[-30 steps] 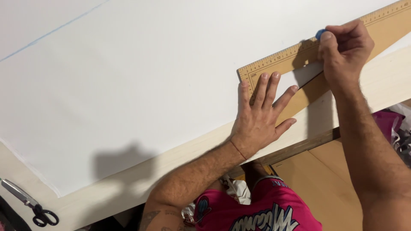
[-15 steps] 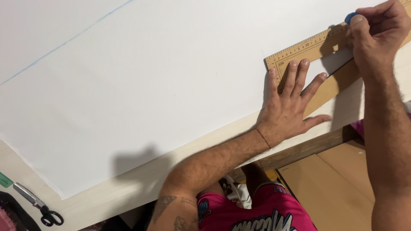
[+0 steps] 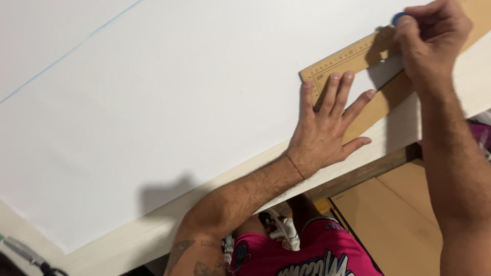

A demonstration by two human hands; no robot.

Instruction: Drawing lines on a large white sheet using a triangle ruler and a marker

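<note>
A large sheet (image 3: 179, 112) lies flat on the table (image 3: 153, 232), its near edge running just inside the table's front edge. A ruler (image 3: 348, 53) rests on the sheet toward the upper right, set at a slant. The left hand (image 3: 327, 128) lies on the ruler's left end (fingertips on the ruler, palm on the sheet). The right hand (image 3: 432, 38) sits farther right along the ruler, at its upper edge. A drawn line (image 3: 66, 53) crosses the sheet at upper left
</note>
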